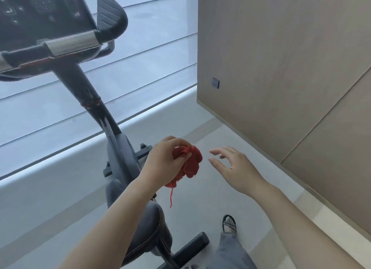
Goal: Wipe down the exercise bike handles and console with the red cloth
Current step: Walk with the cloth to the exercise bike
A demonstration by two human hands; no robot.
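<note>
My left hand (pixel 162 160) is closed around a crumpled red cloth (pixel 188 164), with a loose thread dangling below it. My right hand (pixel 232 166) hovers just right of the cloth, fingers spread and empty, not touching it. The exercise bike's dark console (pixel 40 11) fills the top left corner. Below and beside it are a black padded handle (pixel 111 17) and a silver grip section (pixel 72 42). The bike's stem (pixel 90 96) runs down to the dark seat (pixel 148 226), far above and left of both hands.
A beige wall panel (pixel 281 68) with a small switch (pixel 215 82) stands to the right. Window blinds (pixel 150 47) run behind the bike. My foot in a sandal (pixel 229 224) rests on the grey floor (pixel 210 198) beside the bike's black base bar (pixel 190 246).
</note>
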